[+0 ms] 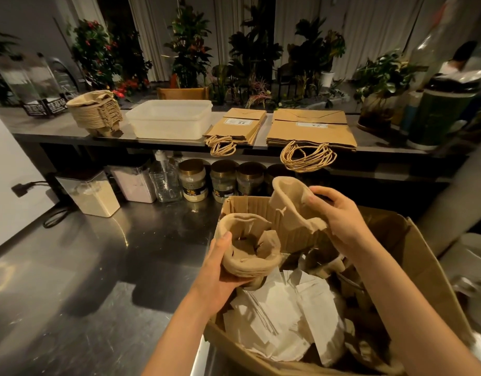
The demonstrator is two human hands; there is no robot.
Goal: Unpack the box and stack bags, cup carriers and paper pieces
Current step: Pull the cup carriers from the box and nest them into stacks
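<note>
An open cardboard box (412, 256) stands at the lower right, with white paper pieces (282, 316) and brown items inside. Over the box, my left hand (220, 270) grips a small stack of pulp cup carriers (250, 248). My right hand (339, 215) holds a single cup carrier (291, 202) tilted above the box's far wall. On the raised shelf behind lie a stack of cup carriers (95, 112), a small pile of brown paper bags (236, 126) and a larger pile of brown paper bags (310, 128).
A translucent plastic tub (169, 118) sits on the shelf between the carriers and the bags. Below the shelf stand several jars (193, 180), a pump bottle (163, 177) and powder canisters (95, 194). Steel counter (85, 267) stretches to the left. Plants fill the background.
</note>
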